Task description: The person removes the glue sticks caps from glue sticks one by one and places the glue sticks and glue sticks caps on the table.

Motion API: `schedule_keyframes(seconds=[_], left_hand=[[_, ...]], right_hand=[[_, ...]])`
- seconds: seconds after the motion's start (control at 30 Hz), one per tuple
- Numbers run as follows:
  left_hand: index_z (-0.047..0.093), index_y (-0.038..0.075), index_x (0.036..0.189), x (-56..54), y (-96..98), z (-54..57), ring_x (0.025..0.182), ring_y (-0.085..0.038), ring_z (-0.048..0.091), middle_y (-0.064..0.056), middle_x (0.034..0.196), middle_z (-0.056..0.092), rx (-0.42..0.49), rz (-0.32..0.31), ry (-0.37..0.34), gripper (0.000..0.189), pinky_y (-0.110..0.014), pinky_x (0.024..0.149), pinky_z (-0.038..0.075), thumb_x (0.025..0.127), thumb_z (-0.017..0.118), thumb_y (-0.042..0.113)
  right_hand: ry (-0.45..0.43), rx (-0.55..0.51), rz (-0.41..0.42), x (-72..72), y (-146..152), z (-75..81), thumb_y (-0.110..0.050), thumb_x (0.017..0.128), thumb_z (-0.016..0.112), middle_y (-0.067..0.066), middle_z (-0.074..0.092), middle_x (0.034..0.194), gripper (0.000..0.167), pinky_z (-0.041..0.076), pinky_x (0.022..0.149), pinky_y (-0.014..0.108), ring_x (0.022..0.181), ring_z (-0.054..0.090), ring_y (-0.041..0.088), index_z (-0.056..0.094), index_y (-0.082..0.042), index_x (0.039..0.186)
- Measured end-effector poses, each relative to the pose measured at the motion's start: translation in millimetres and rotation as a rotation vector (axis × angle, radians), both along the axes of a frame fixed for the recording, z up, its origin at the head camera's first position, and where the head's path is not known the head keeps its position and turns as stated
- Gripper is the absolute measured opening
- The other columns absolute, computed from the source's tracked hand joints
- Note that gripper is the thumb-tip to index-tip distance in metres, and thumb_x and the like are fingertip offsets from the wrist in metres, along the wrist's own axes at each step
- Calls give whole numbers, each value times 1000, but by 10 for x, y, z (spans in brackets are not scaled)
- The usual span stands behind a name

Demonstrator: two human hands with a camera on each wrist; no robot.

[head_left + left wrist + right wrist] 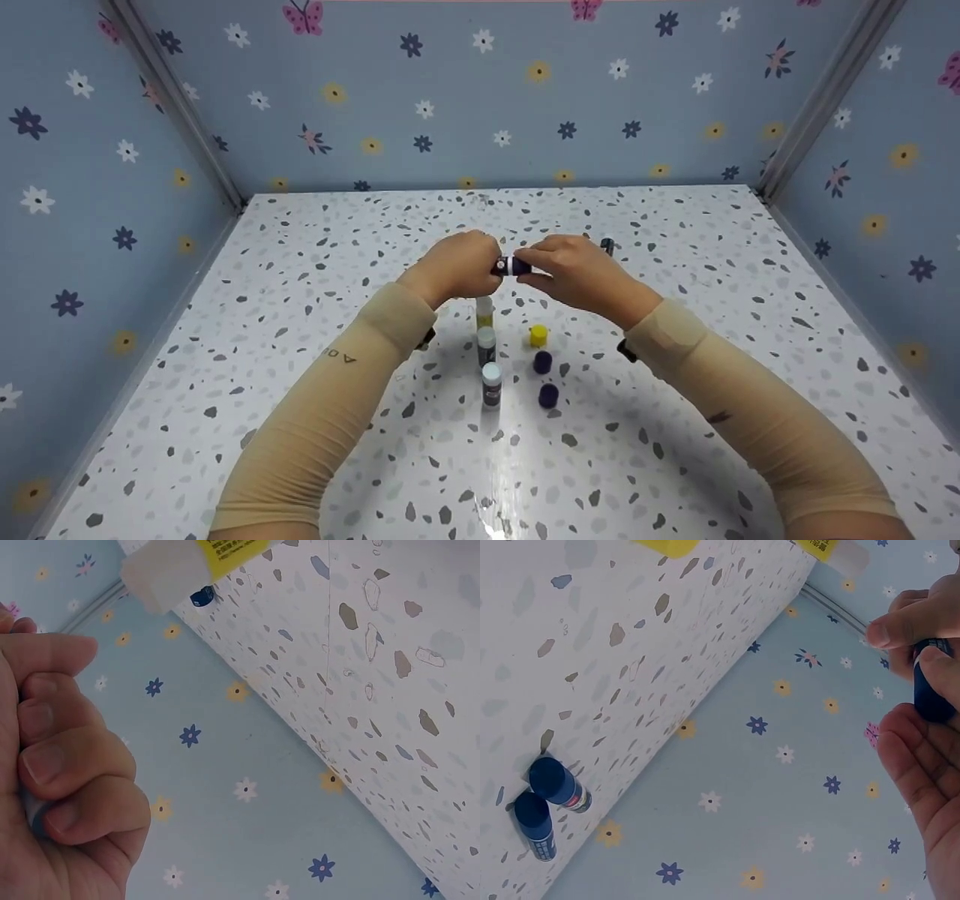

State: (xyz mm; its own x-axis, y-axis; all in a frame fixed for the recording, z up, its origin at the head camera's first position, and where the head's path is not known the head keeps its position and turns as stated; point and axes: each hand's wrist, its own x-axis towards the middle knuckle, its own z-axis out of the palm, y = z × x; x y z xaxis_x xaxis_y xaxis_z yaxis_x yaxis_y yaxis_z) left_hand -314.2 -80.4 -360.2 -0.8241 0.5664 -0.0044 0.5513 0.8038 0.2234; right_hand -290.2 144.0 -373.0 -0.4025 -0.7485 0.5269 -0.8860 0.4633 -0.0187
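Note:
Over the middle of the table, my left hand (465, 264) grips a dark blue glue stick (502, 265) lying sideways. My right hand (574, 268) pinches its dark cap (522, 266) between thumb and fingers. The right wrist view shows the blue cap (932, 701) close up, thumb over the tube and the other fingers around its end. Below the hands stand three uncapped, white-topped glue sticks in a row: one with a yellow label (485, 315), a dark-labelled one (487, 346) and another dark-labelled one (491, 388) nearest me.
Right of the row sit a yellow cap (538, 335), a dark cap (543, 363) and another dark cap (548, 396). Two capped blue glue sticks (561, 784) stand together in the right wrist view. Flower-patterned walls (495, 112) enclose the speckled table (337, 465).

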Motion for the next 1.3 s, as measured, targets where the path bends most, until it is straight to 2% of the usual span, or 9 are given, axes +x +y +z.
schedule_keyframes(seconds=[0.13, 0.23, 0.37, 0.5, 0.63, 0.73, 0.9, 1.1, 1.3], left_hand=[[59, 11, 81, -31, -71, -10, 70, -19, 50, -4, 81, 56, 33, 18, -82, 13, -36, 67, 44, 93, 64, 12], [62, 10, 84, -69, -233, -40, 66, -18, 49, -4, 79, 57, 53, 70, -117, 10, -34, 64, 44, 94, 63, 12], [63, 8, 83, -112, -505, -104, 61, -18, 46, -4, 73, 56, 63, 157, -106, 14, -34, 60, 42, 96, 60, 11], [62, 10, 77, -141, -648, -176, 58, -17, 44, -2, 68, 53, 116, 186, -105, 21, -34, 58, 40, 98, 60, 15], [60, 13, 73, -161, -668, -243, 57, -15, 47, 0, 66, 56, 204, 211, -130, 29, -32, 58, 42, 100, 64, 21], [66, 9, 80, -170, -659, -280, 61, -20, 60, -5, 73, 69, 278, 241, -157, 28, -33, 61, 47, 103, 66, 25], [73, 2, 103, -176, -664, -329, 89, -37, 79, -18, 97, 77, 404, 287, -229, 32, -39, 77, 60, 107, 65, 33], [62, 7, 105, -173, -670, -409, 88, -31, 71, -7, 91, 62, 534, 276, -278, 32, -41, 84, 62, 111, 62, 38], [60, 8, 113, -162, -649, -436, 86, -22, 59, -8, 99, 58, 597, 276, -338, 36, -40, 85, 60, 113, 57, 44]], right_hand=[[44, 25, 10, -7, 23, 19, -7, 95, 83, 18, 82, 100, 23, 66, 78, 44, 87, 78, 32, 77, 4, 115], [56, 40, -19, -21, 118, 30, -5, 96, 82, 18, 81, 102, 22, 66, 80, 45, 89, 78, 33, 77, 4, 115], [32, 54, -103, -50, 315, 17, -4, 95, 82, 21, 81, 106, 26, 65, 85, 49, 95, 78, 37, 77, 5, 119], [-7, 68, -165, -86, 423, -4, -8, 98, 80, 23, 80, 111, 30, 65, 90, 51, 101, 78, 39, 76, 5, 124], [-50, 75, -204, -108, 431, -17, -11, 102, 77, 23, 78, 114, 32, 64, 92, 50, 104, 77, 39, 74, 4, 130], [-92, 88, -235, -112, 419, -22, -11, 105, 72, 23, 75, 118, 34, 63, 94, 49, 108, 74, 38, 70, 3, 136], [-164, 132, -267, -114, 393, -33, -8, 108, 64, 23, 70, 124, 40, 61, 97, 50, 110, 70, 37, 63, 2, 147], [-242, 135, -259, -116, 343, -60, -6, 107, 67, 22, 72, 127, 33, 59, 101, 51, 115, 71, 37, 61, 2, 138], [-270, 146, -250, -133, 290, -132, -8, 107, 69, 18, 74, 122, 25, 60, 97, 50, 110, 71, 34, 65, 0, 130]])
